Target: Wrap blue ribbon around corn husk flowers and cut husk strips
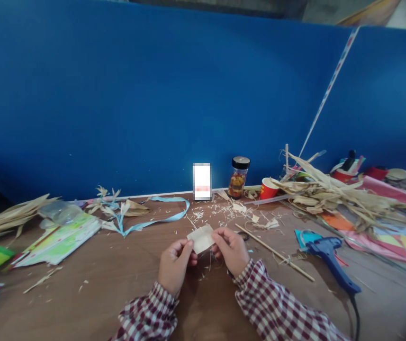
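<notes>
A small pale beige piece of corn husk (pixel 201 239), roughly rectangular, is stretched between my two hands above the table. My left hand (pixel 176 263) pinches its left edge between thumb and fingers. At the opposite edge, my right hand (pixel 231 248) grips it the same way. Both sleeves are checked in dark red and white. Small pale scraps (pixel 220 210) lie scattered on the table just beyond my hands. Right of my right hand rests a thin wooden stick (pixel 277 253), and a dark ring-shaped thing, partly hidden, shows beside that hand.
A blue glue gun (pixel 334 260) lies at the right, its cord running to the front. Dried husks (pixel 320 184) are heaped behind it. A dark-lidded jar (pixel 238 177) and a red paper cup (pixel 268 188) stand near the blue partition (pixel 174 94). Light-blue ribbon (pixel 163 219) curls at left.
</notes>
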The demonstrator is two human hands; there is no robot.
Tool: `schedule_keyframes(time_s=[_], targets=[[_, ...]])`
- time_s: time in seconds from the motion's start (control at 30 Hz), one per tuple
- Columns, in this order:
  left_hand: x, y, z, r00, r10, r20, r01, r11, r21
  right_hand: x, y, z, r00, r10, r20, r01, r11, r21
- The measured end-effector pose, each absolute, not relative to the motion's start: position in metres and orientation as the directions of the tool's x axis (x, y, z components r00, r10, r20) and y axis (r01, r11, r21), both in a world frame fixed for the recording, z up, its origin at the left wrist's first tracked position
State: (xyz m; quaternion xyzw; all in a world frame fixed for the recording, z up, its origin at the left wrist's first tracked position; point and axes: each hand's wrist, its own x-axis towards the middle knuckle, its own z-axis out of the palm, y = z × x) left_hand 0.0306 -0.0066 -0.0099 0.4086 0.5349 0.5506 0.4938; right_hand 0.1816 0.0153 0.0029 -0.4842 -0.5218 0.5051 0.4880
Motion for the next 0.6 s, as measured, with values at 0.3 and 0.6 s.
schedule_keyframes(time_s=[0.3,0.6], targets=[[0.037,-0.012,-0.007,-0.089,0.991,-0.095,-0.080,0.088,0.993,0.181,0.011,0.005,0.002,0.994,0.112,0.124,0.111,-0.986],[0.029,-0.017,0.011,-0.182,0.974,0.137,0.161,-0.108,0.981,0.192,0.010,0.007,-0.071,0.857,0.510,0.479,0.477,-0.737]])
